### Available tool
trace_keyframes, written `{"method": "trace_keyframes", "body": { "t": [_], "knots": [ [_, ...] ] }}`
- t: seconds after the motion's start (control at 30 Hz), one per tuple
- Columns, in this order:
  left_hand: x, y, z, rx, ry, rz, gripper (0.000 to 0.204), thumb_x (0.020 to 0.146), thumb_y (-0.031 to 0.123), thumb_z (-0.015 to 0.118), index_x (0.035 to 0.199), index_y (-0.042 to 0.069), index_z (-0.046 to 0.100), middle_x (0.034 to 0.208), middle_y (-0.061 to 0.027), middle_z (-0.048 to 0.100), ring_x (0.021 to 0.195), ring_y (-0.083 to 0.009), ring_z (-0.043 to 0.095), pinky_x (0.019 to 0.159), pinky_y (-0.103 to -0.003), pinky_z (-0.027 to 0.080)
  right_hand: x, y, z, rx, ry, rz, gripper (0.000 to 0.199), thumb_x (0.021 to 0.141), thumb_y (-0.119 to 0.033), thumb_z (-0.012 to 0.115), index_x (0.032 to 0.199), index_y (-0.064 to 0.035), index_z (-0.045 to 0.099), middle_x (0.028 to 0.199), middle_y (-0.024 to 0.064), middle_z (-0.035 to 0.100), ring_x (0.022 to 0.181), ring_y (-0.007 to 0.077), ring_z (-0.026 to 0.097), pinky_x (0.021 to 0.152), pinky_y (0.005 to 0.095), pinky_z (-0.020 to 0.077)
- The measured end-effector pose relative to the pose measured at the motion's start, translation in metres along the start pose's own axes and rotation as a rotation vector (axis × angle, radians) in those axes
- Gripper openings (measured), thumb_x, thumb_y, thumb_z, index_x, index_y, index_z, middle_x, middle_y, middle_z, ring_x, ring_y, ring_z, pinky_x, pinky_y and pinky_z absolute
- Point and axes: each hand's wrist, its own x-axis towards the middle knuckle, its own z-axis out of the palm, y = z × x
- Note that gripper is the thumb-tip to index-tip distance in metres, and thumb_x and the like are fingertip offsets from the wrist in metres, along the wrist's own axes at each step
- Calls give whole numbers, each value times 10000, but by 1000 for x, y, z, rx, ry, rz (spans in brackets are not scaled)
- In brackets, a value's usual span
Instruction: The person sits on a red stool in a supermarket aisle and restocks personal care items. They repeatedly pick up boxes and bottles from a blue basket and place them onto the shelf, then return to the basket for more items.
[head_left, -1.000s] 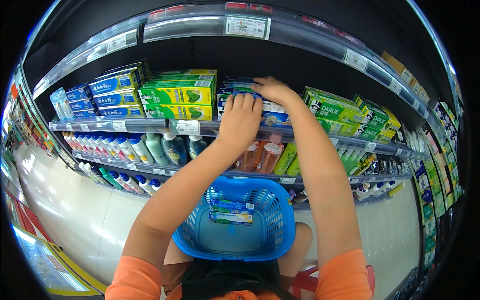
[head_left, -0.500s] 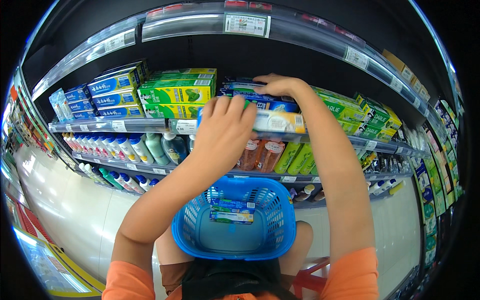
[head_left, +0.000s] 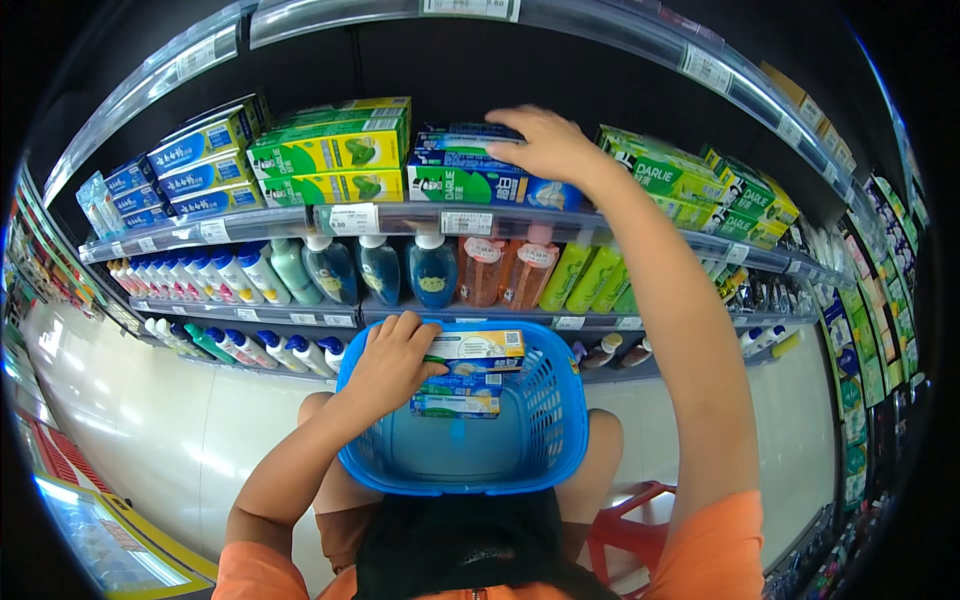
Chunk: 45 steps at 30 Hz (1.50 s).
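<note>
My left hand (head_left: 392, 362) is closed on the left end of a toothpaste box (head_left: 482, 345), white and yellow on its upper face, held in the far part of the blue basket (head_left: 572, 440). Below that box, more blue and yellow toothpaste boxes (head_left: 455, 406) lie in the basket. On the shelf, my right hand (head_left: 545, 145) reaches over a stack of dark blue and green toothpaste boxes (head_left: 480, 187). Its thumb and fingers are apart, and the thumb lies at the top of the stack. The far side of that hand's fingers is partly hidden.
Green-and-yellow boxes (head_left: 330, 155) stand left of the stack, green ones (head_left: 665, 165) right of it. Pump bottles (head_left: 432, 270) line the shelf below. A shelf rail (head_left: 600, 40) curves overhead. The basket sits between my knees; a red stool (head_left: 630, 535) is at the right.
My left hand has come down from the shelf with the toothpaste box into the basket. My right hand stays at the blue stack. The view has tilted slightly downward.
</note>
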Motion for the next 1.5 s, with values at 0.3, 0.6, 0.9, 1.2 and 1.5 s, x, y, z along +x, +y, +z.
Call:
{"method": "trace_keyframes", "body": {
  "t": [0.3, 0.6, 0.9, 1.2, 1.5],
  "knots": [
    [-25, -39, 85, 184, -252, -68, 532, 763, 328, 794, 1198, 84, 612, 1086, -94, 540, 1059, -318, 535, 850, -469, 446, -199, -63, 144, -29, -157, -225, 467, 788, -390, 769, 1094, -61, 640, 971, 87, 625, 1004, 279, 591, 813, 434, 492],
    [-23, -42, 165, 96, -508, -104, 519, 788, 324, 787, 1186, 71, 571, 1190, -129, 519, 1186, -333, 503, 927, -527, 451, -242, -22, 286, -23, -485, -75, 475, 753, -319, 814, 1084, -41, 617, 1034, 131, 637, 1007, 325, 641, 782, 434, 569],
    [-42, -63, 221, 216, -500, -66, 533, 793, 297, 774, 1229, 96, 543, 1330, -152, 462, 1261, -346, 462, 1029, -566, 402, -248, -24, 333, -57, -518, -53, 430, 737, -229, 809, 1069, -51, 602, 1090, 145, 555, 985, 339, 641, 767, 435, 576],
    [-52, -76, 246, 234, -535, -100, 386, 889, 207, 620, 1251, 128, 511, 1368, -159, 463, 1268, -347, 461, 1024, -600, 398, -260, -13, 358, -145, -517, -45, 298, 812, -141, 697, 1083, -65, 598, 1028, 160, 585, 957, 337, 659, 722, 435, 584],
    [-15, -43, 162, -17, -275, -55, 578, 788, 160, 738, 1315, 78, 515, 1377, -202, 456, 1272, -393, 460, 1043, -513, 404, -210, -26, 254, 21, -212, -42, 319, 812, -189, 720, 1089, -59, 631, 1037, 124, 604, 944, 331, 655, 762, 432, 555]
  ]
}}
